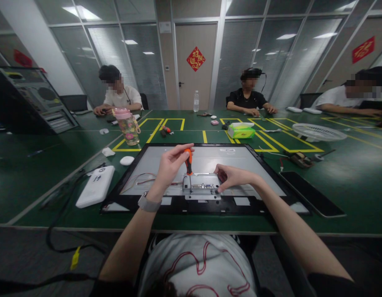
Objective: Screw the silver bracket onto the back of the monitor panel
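An orange and black screwdriver (188,161) stands nearly upright, its tip down on a metal bracket (206,180) with video ports along its front side. My left hand (174,163) is closed round the top of the screwdriver's handle. At the right end of the bracket, my right hand (229,176) grips it between thumb and curled fingers. The bracket sits on a display panel (240,165) with a black frame, lying on the table in front of me. Thin wires (141,178) run from the bracket's left side across the panel.
A white power bank (96,186) and a white oval case (127,161) lie left of the panel. To its right is a black phone (311,194). A pink-lidded bottle (126,127) and a green tissue pack (241,130) stand beyond. Several people sit across the table (178,138).
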`<state>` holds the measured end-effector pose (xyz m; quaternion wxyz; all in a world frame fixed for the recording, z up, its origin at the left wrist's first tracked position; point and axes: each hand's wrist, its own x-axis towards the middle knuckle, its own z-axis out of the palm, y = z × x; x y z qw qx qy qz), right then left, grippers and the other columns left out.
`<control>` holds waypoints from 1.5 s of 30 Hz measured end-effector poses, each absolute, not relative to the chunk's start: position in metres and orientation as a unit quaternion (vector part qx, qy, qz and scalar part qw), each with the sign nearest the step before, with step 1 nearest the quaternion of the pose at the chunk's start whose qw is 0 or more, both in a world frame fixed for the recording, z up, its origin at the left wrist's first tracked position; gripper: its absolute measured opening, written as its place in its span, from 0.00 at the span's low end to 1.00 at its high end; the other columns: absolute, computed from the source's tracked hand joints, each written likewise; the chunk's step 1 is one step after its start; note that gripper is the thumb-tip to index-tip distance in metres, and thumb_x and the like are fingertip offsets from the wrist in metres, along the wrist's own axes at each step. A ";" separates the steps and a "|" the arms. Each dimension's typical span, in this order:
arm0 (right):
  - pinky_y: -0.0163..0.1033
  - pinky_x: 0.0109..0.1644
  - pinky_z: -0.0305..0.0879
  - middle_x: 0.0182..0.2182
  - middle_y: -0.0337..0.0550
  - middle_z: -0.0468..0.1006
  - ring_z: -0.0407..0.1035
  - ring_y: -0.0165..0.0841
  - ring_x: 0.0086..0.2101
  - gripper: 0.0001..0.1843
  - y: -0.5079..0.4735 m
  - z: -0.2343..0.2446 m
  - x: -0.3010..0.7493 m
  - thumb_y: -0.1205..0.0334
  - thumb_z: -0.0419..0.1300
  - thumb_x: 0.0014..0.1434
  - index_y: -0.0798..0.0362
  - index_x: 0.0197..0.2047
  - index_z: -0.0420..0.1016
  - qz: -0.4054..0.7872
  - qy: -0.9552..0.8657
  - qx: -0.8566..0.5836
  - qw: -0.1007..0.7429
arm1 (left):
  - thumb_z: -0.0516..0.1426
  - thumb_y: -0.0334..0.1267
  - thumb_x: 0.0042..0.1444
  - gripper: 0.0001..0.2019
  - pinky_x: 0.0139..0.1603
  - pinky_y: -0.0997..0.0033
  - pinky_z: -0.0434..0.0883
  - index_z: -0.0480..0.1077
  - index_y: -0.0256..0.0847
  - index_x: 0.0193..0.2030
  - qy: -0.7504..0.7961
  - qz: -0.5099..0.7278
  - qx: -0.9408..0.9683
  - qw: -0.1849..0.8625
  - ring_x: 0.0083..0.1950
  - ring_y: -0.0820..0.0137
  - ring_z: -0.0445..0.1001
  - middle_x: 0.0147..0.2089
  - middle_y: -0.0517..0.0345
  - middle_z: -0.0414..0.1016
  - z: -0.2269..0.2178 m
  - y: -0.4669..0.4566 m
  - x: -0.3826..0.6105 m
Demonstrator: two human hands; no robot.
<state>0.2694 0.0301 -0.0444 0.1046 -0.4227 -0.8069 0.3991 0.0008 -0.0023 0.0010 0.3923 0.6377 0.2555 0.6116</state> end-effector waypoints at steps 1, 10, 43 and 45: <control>0.35 0.30 0.57 0.28 0.33 0.67 0.62 0.30 0.28 0.37 0.030 -0.044 0.269 0.43 0.75 0.38 0.52 0.42 0.62 0.400 -0.807 -0.421 0.106 | 0.63 0.40 0.54 0.12 0.41 0.72 0.71 0.80 0.42 0.45 0.261 0.613 0.646 0.371 0.39 0.71 0.75 0.40 0.55 0.79 0.001 -0.002 0.001; 0.36 0.31 0.57 0.28 0.34 0.67 0.62 0.30 0.29 0.37 0.028 -0.042 0.268 0.41 0.74 0.37 0.52 0.41 0.62 0.401 -0.803 -0.428 0.106 | 0.56 0.41 0.60 0.15 0.49 0.67 0.71 0.78 0.41 0.50 0.262 0.605 0.631 0.408 0.45 0.66 0.76 0.45 0.51 0.79 -0.004 0.002 -0.001; 0.35 0.32 0.57 0.28 0.33 0.67 0.62 0.30 0.29 0.38 0.028 -0.042 0.268 0.41 0.74 0.37 0.52 0.42 0.62 0.397 -0.805 -0.429 0.104 | 0.63 0.43 0.56 0.15 0.44 0.69 0.72 0.77 0.42 0.49 0.252 0.583 0.651 0.415 0.40 0.69 0.76 0.42 0.53 0.79 0.003 -0.005 0.004; 0.35 0.31 0.57 0.28 0.33 0.67 0.62 0.30 0.29 0.38 0.029 -0.043 0.268 0.42 0.74 0.36 0.52 0.41 0.62 0.397 -0.805 -0.428 0.107 | 0.65 0.42 0.52 0.13 0.39 0.73 0.71 0.79 0.42 0.44 0.257 0.593 0.663 0.377 0.37 0.72 0.73 0.40 0.56 0.77 0.003 -0.005 0.003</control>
